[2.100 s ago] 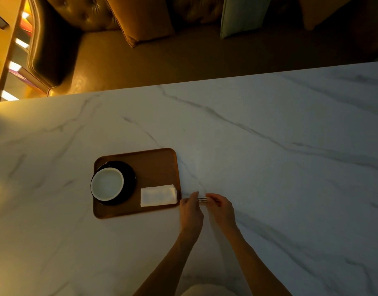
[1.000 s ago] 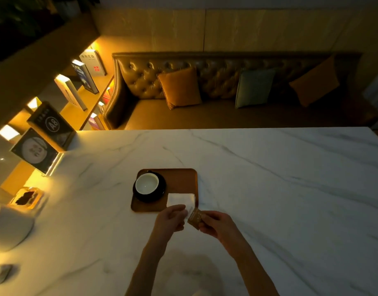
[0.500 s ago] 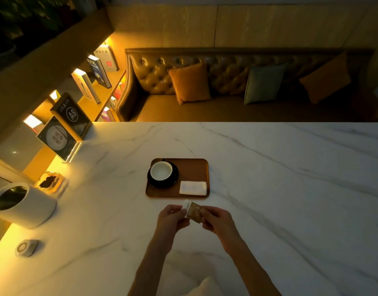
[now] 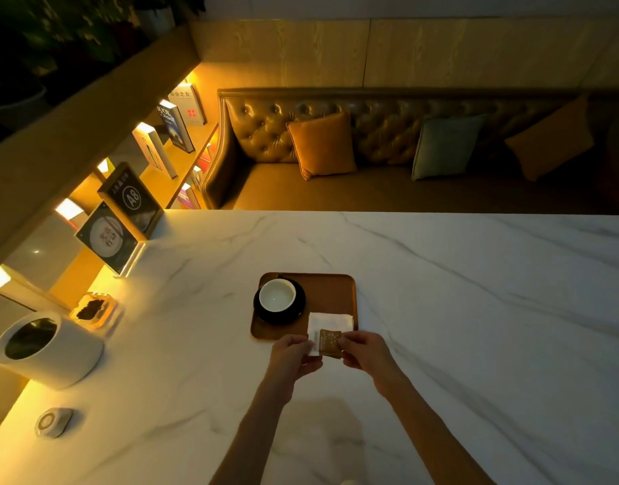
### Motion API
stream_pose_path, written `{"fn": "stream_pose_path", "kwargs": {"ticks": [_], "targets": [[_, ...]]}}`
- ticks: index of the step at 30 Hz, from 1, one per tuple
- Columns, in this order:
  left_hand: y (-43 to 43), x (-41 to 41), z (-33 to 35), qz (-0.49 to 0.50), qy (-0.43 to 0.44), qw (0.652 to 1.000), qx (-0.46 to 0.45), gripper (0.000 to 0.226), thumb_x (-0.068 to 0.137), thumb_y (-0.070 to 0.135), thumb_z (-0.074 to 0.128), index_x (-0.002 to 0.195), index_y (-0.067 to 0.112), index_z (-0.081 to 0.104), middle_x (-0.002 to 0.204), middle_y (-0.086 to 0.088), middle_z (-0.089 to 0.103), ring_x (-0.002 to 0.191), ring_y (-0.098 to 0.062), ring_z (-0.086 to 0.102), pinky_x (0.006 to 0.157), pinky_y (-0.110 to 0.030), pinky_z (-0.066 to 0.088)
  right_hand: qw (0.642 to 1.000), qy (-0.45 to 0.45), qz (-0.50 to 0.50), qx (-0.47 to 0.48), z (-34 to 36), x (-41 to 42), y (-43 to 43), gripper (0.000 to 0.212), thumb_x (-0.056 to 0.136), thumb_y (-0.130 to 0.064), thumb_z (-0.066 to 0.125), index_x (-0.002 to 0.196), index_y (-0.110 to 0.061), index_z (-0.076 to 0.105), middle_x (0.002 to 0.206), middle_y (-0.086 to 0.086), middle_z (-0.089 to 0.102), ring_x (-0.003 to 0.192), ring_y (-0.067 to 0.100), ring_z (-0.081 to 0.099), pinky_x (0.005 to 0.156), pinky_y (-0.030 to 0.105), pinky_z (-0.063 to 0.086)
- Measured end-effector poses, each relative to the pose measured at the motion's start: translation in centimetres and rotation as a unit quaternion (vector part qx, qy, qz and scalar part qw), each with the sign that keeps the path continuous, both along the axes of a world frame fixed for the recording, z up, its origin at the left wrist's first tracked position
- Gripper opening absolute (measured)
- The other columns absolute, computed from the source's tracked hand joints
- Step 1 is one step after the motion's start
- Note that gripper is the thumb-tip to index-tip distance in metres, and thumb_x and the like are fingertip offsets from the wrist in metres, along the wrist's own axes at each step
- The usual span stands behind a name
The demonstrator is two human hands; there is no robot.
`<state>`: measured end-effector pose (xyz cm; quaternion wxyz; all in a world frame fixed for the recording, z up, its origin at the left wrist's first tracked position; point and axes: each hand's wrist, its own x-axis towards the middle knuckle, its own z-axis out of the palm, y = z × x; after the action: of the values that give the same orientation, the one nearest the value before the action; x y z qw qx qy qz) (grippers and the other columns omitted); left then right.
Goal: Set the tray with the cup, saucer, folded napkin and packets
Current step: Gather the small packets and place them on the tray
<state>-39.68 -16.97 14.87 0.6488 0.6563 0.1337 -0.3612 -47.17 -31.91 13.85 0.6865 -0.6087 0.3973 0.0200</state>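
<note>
On the marble table [image 4: 476, 309], the wooden tray [image 4: 336, 285] carries a white cup [image 4: 277, 295] on a dark saucer [image 4: 279, 318] and a folded napkin [image 4: 330, 320]. Just above the tray's near edge, the left hand [image 4: 294, 355] and right hand [image 4: 365, 351] together pinch 2 packets [image 4: 325, 342], 1 white, 1 brown.

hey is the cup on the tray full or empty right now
Empty, as far as it shows: the cup stands upright on its dark saucer, and its pale inside is bare to the bottom, no liquid visible.
</note>
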Motion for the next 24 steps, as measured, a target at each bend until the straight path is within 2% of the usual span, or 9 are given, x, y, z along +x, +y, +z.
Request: {"fn": "stream_pose_path", "kwargs": {"ticks": [4, 7, 11, 13, 15, 17, 20, 24], "targets": [[-1.6, 2.1, -1.4, -0.028, -0.012, 0.998, 0.047, 0.017, 0.091, 0.004, 0.06, 0.107, -0.003, 0.06, 0.104, -0.02, 0.068, 0.087, -0.029, 0.069, 0.069, -0.032, 0.062, 0.998, 0.037, -0.005, -0.042, -1.1, 2.1, -1.5, 0.018, 0.088, -0.014, 0.065, 0.105, -0.009, 0.066, 0.086, 0.005, 0.067, 0.074, 0.018, 0.065, 0.063, 0.023, 0.057], [-3.3, 4.1, -2.8, -0.039, -0.026, 0.996, 0.077, 0.015, 0.091, 0.005, 0.06, 0.105, -0.002, 0.062, 0.101, -0.021, 0.068, 0.077, -0.025, 0.066, 0.068, -0.032, 0.06, 0.996, 0.052, -0.019, -0.067, -2.5, 4.1, -2.7, 0.02, 0.087, -0.013, 0.067, 0.105, -0.005, 0.068, 0.083, 0.007, 0.068, 0.068, 0.019, 0.065, 0.068, 0.031, 0.059], [-6.2, 7.5, -5.3, -0.04, -0.047, 0.992, 0.112, 0.011, 0.089, 0.003, 0.062, 0.098, -0.002, 0.065, 0.092, -0.019, 0.066, 0.07, -0.023, 0.062, 0.062, -0.031, 0.057, 0.99, 0.079, -0.02, -0.112, -4.6, 7.3, -4.7, 0.021, 0.085, -0.013, 0.068, 0.105, -0.006, 0.071, 0.075, 0.005, 0.07, 0.057, 0.014, 0.064, 0.057, 0.024, 0.056], [-7.9, 9.3, -6.6, -0.04, -0.076, 0.986, 0.144, 0.007, 0.088, 0.006, 0.064, 0.094, 0.004, 0.067, 0.09, -0.016, 0.068, 0.07, -0.023, 0.064, 0.065, -0.034, 0.059, 0.987, 0.087, -0.016, -0.131, -5.7, 9.3, -6.0, 0.02, 0.086, -0.012, 0.067, 0.105, -0.006, 0.071, 0.072, 0.006, 0.07, 0.055, 0.014, 0.063, 0.059, 0.027, 0.056], [-9.6, 11.1, -7.8, -0.049, -0.121, 0.973, 0.189, 0.004, 0.088, 0.011, 0.066, 0.091, 0.01, 0.069, 0.088, -0.01, 0.07, 0.074, -0.022, 0.067, 0.072, -0.039, 0.061, 0.983, 0.097, -0.007, -0.153, -6.9, 11.4, -7.4, 0.021, 0.086, -0.01, 0.066, 0.106, -0.005, 0.07, 0.076, 0.008, 0.071, 0.062, 0.018, 0.065, 0.07, 0.035, 0.059], [-11.2, 12.7, -9.2, -0.069, -0.16, 0.959, 0.223, 0.006, 0.088, 0.013, 0.066, 0.094, 0.013, 0.07, 0.088, -0.003, 0.07, 0.082, -0.019, 0.067, 0.075, -0.036, 0.058, 0.978, 0.112, 0.003, -0.174, -8.3, 13.6, -8.6, 0.023, 0.087, -0.01, 0.065, 0.108, -0.006, 0.07, 0.087, 0.01, 0.073, 0.074, 0.021, 0.069, 0.077, 0.037, 0.059], [-13.1, 14.6, -11.6, -0.101, -0.192, 0.935, 0.279, 0.01, 0.091, 0.016, 0.063, 0.098, 0.015, 0.07, 0.091, 0.002, 0.07, 0.081, -0.011, 0.064, 0.069, -0.025, 0.051, 0.973, 0.135, 0.007, -0.189, -10.6, 16.4, -10.1, 0.024, 0.088, -0.012, 0.064, 0.11, -0.007, 0.069, 0.102, 0.012, 0.072, 0.088, 0.023, 0.069, 0.08, 0.038, 0.06], [-15.1, 16.2, -15.1, -0.128, -0.202, 0.91, 0.338, 0.007, 0.091, 0.019, 0.061, 0.091, 0.016, 0.067, 0.086, 0.003, 0.069, 0.07, -0.009, 0.058, 0.058, -0.024, 0.046, 0.961, 0.169, 0.019, -0.219, -13.7, 18.3, -11.5, 0.025, 0.089, -0.019, 0.063, 0.111, -0.01, 0.069, 0.107, 0.009, 0.07, 0.096, 0.021, 0.066, 0.085, 0.034, 0.057]]}}
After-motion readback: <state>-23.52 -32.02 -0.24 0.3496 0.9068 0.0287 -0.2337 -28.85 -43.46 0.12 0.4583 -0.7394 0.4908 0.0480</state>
